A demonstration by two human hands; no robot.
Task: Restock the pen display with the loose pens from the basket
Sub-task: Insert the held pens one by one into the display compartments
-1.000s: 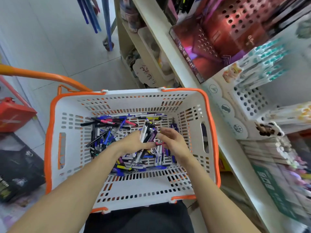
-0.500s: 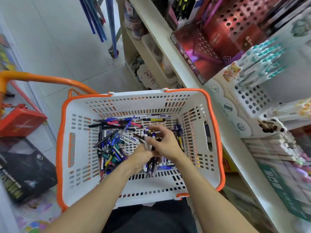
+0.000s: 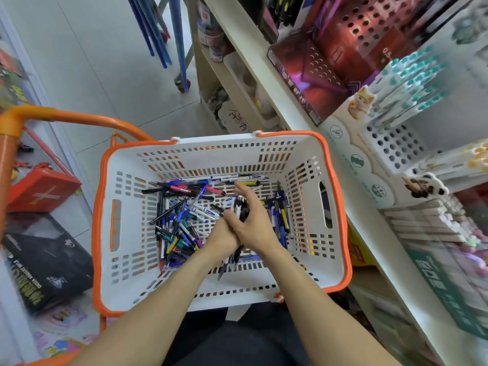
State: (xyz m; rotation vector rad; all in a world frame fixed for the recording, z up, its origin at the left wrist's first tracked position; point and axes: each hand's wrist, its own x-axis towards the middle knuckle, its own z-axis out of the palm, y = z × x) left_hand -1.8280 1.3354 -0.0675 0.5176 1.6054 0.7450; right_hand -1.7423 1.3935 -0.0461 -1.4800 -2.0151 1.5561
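Note:
A white basket with an orange rim (image 3: 327,159) sits in front of me, holding several loose pens (image 3: 182,223) in blue, black, pink and yellow. Both hands are inside it. My left hand (image 3: 220,237) grips a bunch of pens (image 3: 240,210) whose tips stick out above and below the fist. My right hand (image 3: 253,220) lies over that bunch from the right with its fingers wrapped round it. The white pen display (image 3: 390,143), with rows of holes and teal-capped pens (image 3: 406,85), stands on the shelf to the right.
A shelf unit (image 3: 264,75) runs along the right side with red perforated pen boxes (image 3: 343,56) and stacked packs (image 3: 427,223). An orange cart handle (image 3: 66,118), a red box (image 3: 42,191) and a black box (image 3: 45,262) are at the left. Blue poles (image 3: 158,35) stand behind.
My hands have come together over the bunch of pens and shifted slightly right in the basket; the right hand now covers the bunch. The view has tilted a little.

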